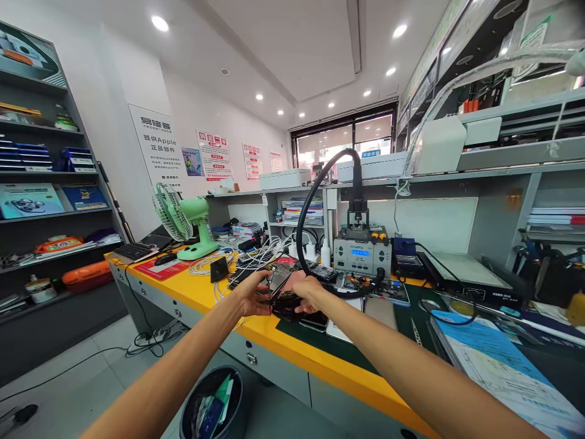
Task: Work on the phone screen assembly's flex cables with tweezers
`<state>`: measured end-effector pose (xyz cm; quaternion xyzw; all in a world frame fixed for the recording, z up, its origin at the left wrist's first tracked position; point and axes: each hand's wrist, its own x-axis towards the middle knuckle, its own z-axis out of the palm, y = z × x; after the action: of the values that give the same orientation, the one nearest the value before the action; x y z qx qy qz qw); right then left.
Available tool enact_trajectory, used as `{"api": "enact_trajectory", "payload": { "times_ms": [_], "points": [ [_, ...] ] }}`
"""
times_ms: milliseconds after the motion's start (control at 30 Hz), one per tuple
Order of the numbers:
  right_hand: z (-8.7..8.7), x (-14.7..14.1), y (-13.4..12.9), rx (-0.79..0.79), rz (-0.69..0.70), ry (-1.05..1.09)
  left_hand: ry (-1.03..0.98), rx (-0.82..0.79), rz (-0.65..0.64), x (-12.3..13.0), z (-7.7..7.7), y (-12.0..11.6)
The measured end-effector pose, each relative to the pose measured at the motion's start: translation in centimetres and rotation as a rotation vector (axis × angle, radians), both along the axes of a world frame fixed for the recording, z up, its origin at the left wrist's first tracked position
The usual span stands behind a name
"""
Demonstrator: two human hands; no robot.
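Over the front edge of the workbench, both my hands come together at a dark, glossy item (286,306) whose kind I cannot make out. My left hand (254,296) bends its fingers against its left side, with gaps showing between them. From the right, my right hand (311,291) curls closed at the item's other side, its fingertips partly hidden. Behind the hands lie a pinkish flat piece (297,279) and grey flat parts. A dark flat device (315,321) rests on the green mat (338,349) by my right hand.
A rework station (361,255) with a thick black hose (301,225) arches behind my right hand. Tangled white cables (260,256) and a green fan (196,222) stand left. Papers (503,372) lie right; a waste bin (212,402) stands below the yellow bench edge (269,341).
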<state>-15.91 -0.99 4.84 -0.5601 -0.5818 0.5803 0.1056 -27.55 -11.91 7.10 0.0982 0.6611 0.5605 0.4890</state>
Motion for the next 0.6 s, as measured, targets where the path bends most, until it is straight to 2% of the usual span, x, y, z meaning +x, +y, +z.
{"api": "enact_trajectory", "payload": {
  "times_ms": [367,600],
  "points": [
    [-0.36,0.22,0.02,-0.073,0.0,0.055,-0.058,-0.017,0.075,0.48,0.85,-0.27],
    [0.14,0.45,-0.43,-0.127,-0.005,0.092,-0.063,-0.007,0.102,0.84,0.04,-0.57]
  ]
}}
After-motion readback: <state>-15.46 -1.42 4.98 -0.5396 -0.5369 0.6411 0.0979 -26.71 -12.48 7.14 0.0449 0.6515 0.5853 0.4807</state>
